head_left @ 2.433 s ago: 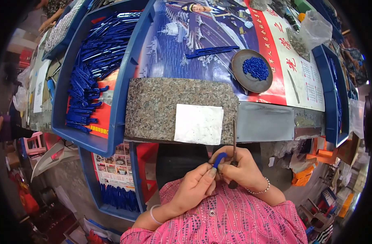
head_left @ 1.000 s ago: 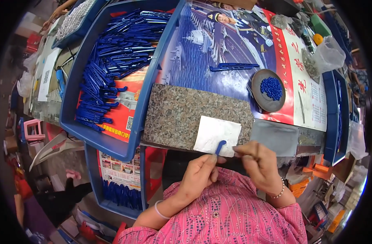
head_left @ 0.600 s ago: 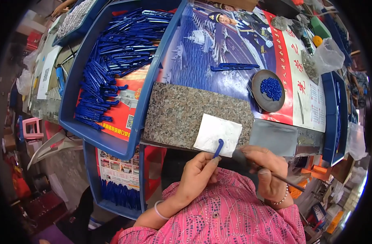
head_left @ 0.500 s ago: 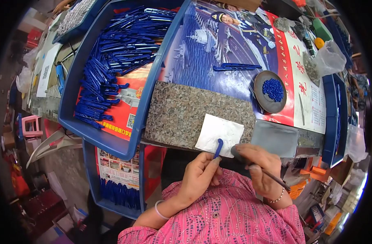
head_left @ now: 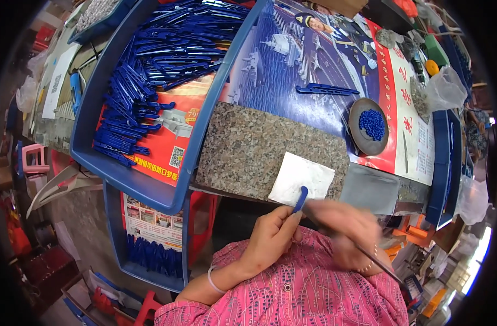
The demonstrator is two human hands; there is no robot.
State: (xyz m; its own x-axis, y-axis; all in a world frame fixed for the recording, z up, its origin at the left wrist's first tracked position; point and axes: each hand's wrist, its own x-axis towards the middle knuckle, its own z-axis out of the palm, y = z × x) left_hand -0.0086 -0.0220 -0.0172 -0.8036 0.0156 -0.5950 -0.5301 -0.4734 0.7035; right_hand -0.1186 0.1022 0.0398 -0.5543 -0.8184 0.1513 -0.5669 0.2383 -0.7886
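My left hand point(head_left: 274, 232) pinches a slim blue plastic piece point(head_left: 301, 199) between thumb and fingers. Its rounded, bent tip lies over a white square pad point(head_left: 305, 176) on a speckled granite slab point(head_left: 243, 146). Close to that tip is my right hand point(head_left: 349, 228), smeared by motion, closed around a dark tool with a thin rod handle point(head_left: 380, 261) that sticks out toward the lower right. The tool's working end is mostly hidden by the fingers. Beyond the slab, a round dish point(head_left: 357, 130) holds small blue beads point(head_left: 372, 124), and similar blue pieces point(head_left: 327, 89) lie on the poster.
A large blue tray point(head_left: 202, 136) at left holds many long blue pieces point(head_left: 178, 43). Below it, another blue bin point(head_left: 115, 239) holds more. A grey plate point(head_left: 370, 187) lies right of the slab. Plastic bags point(head_left: 447, 88) and a blue container point(head_left: 441, 163) line the right edge.
The view has shifted slightly. My right hand has moved quickly with the tool and now blurs beside the blue piece. My left hand keeps its pinch.
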